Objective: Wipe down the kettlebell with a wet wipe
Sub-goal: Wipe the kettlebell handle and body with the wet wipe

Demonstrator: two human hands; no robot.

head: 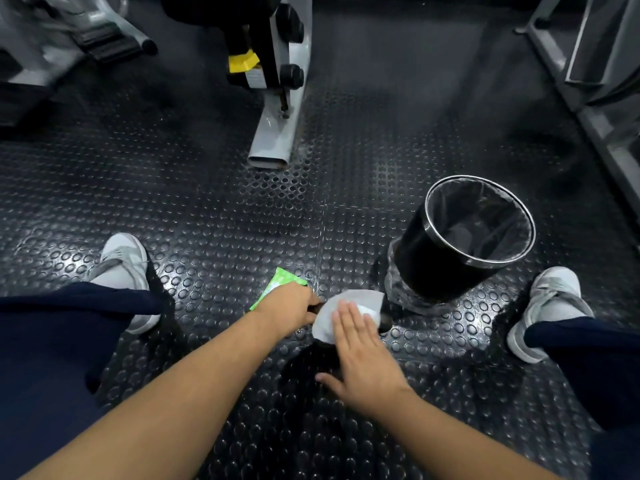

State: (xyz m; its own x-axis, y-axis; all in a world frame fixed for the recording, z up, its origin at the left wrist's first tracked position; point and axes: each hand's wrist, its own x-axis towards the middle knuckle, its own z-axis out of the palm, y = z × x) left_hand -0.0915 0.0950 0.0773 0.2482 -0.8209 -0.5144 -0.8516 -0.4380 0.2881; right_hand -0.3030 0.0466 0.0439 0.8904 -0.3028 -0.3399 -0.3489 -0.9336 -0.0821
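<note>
Two hands, head view: the left hand (287, 306) is curled on a dark part of the kettlebell (385, 322), seemingly its handle. The right hand (360, 344) lies flat, fingers straight, pressing a white wipe (349, 308) onto it.
Kettlebell: on the floor between the person's feet, just beside the bin. It is largely hidden under the wipe and hands, so its outline is hard to read.
Step in hand: wiping, judged to be under way; only the top looks covered.
Doing it well: grip firmly with the left hand so the weight cannot roll. Sweep the flat palm round the curve, then fold the wipe for the handle and underside.
Risk: wet metal could slip in the steadying hand.
Floor: black studded rubber matting (207, 220), glossy under the lights, with a seam running through it.
Close by: a green wipes pack (282, 282) behind the left hand and a black lined bin (433, 258) to the right.
Room: a gym, with a grey machine frame (273, 133) ahead and more equipment at both edges.
</note>
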